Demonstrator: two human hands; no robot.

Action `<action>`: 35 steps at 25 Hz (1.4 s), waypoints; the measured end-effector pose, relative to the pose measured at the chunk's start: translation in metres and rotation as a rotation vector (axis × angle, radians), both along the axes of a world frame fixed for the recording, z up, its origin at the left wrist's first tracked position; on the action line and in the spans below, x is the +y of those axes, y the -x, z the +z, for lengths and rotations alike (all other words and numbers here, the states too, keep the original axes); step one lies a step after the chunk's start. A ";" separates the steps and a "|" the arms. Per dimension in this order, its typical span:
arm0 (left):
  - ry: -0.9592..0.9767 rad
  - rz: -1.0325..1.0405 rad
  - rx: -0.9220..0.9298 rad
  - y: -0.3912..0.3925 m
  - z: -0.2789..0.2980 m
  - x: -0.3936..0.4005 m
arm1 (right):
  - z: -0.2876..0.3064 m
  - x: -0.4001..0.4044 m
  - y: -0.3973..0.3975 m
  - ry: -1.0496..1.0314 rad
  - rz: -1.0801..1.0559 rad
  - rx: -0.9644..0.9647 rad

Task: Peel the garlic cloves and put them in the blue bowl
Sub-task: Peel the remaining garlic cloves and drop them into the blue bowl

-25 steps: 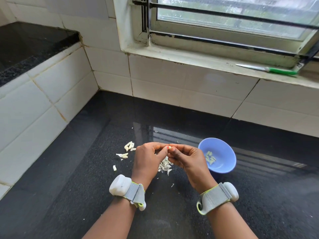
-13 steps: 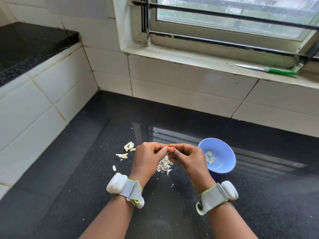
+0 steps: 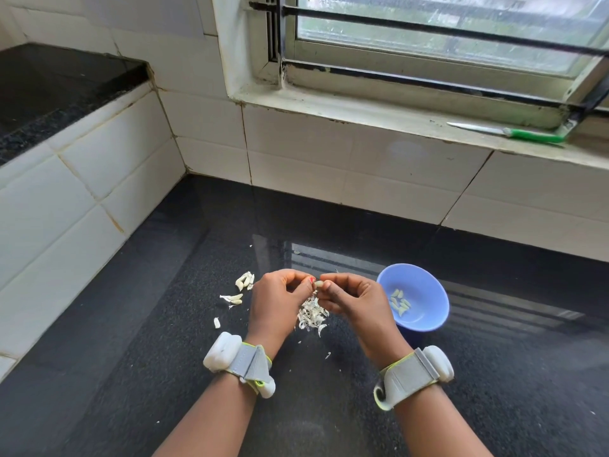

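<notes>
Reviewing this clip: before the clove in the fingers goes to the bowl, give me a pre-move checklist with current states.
1. Clove held by both hands: ok, the left hand and right hand pinch it between their fingertips.
2. Clove fully peeled: cannot tell, the fingers cover most of it.
3. Blue bowl upright and open beside the right hand: ok.
4. Bowl has room: ok, only a few peeled cloves lie in its bottom.
5. Path from clove to bowl unobstructed: ok, nothing stands between them.
6. Skins kept out of the bowl: ok, the peel pile lies on the counter under the hands.

blue bowl [image 3: 428,311], black speckled counter [image 3: 164,374], green-handled knife [image 3: 530,135]
</notes>
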State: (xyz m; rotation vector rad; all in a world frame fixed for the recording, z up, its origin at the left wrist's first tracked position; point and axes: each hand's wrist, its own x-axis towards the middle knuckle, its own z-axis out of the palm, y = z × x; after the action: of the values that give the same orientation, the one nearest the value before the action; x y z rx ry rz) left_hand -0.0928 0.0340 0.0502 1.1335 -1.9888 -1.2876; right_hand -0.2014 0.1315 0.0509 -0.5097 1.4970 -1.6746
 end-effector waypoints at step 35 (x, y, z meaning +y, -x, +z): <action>0.098 -0.040 -0.024 0.000 0.008 0.007 | 0.008 0.003 0.002 0.060 0.032 -0.239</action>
State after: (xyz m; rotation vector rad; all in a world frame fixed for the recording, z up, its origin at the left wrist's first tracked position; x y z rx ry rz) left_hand -0.0931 0.0414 0.0587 1.0727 -2.0780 -1.1880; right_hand -0.2036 0.1345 0.0587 -0.3494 1.2624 -1.6948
